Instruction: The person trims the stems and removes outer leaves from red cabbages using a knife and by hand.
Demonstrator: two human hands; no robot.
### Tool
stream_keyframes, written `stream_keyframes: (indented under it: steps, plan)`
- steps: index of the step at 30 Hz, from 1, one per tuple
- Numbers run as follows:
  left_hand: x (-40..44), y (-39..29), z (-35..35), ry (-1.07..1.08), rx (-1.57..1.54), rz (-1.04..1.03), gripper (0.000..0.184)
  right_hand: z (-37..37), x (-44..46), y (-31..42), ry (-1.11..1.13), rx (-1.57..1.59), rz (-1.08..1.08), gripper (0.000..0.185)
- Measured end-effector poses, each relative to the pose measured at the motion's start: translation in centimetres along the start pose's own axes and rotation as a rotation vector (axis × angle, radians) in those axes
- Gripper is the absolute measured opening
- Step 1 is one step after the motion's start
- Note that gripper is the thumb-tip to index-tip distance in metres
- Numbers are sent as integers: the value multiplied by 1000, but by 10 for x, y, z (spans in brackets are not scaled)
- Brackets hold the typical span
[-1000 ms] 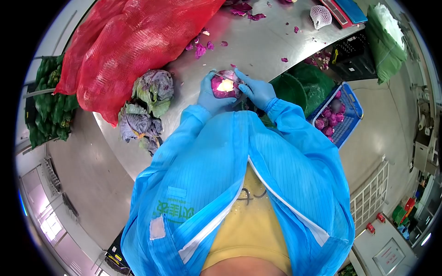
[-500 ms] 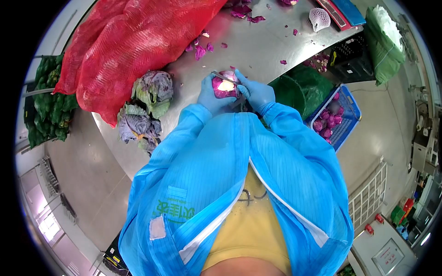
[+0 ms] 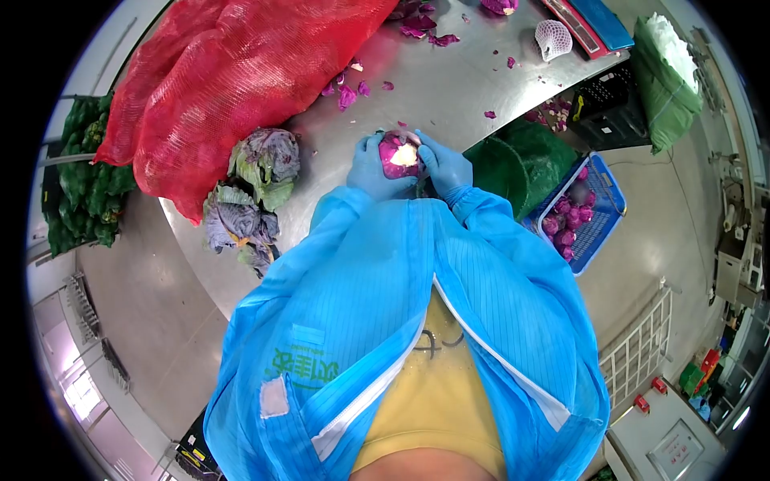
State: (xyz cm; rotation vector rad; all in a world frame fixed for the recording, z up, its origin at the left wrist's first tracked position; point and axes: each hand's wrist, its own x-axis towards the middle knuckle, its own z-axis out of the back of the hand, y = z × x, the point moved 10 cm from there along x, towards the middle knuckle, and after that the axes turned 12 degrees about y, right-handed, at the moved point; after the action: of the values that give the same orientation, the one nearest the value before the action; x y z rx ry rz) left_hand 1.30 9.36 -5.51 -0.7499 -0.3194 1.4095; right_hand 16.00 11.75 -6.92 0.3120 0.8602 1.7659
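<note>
A purple cabbage with a pale cut face sits between my gloved hands, close to my body. My left hand is wrapped round its left side. My right hand is closed at its right side, fingertips at the upper right of the cabbage; the knife in it is mostly hidden now. Under the hands lies the metal table. Two cabbages with loose outer leaves lie to the left, beside a large red mesh bag.
Purple leaf scraps lie beyond my hands. A white foam net is at the upper right. Off the table's right edge are a green bag, a blue basket of purple cabbages, a black crate and a green sack.
The cabbage has tilted and shifted slightly right in my hands. The knife blade, visible across its top half a second ago, has dropped mostly out of sight as my right hand turned.
</note>
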Motion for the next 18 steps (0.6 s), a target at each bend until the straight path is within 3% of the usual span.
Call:
stream_keyframes:
  steps: [1, 8, 10, 12, 14, 16, 18]
  plan:
    - [-2, 0, 0, -1, -32, 15, 100, 3, -3, -6, -64, 210, -8, 42]
    - [-4, 4, 1, -27, -94, 42, 102, 5, 13, -10, -47, 165, -74, 46]
    - [-5, 6, -1, -22, -122, 36, 102, -1, 16, -11, 56, 164, -163, 45]
    - [-7, 15, -5, -13, -145, 29, 103, -3, 20, -18, -22, 221, -146, 42]
    - [-10, 16, -4, -91, -196, -113, 102, -3, 32, -33, -98, 275, -125, 41]
    - [-14, 16, -6, -74, -152, -125, 101, -1, 40, -69, -163, 157, -273, 38]
    - [-16, 27, -6, -111, -311, -161, 103, 2, 34, -102, -132, 177, -377, 39]
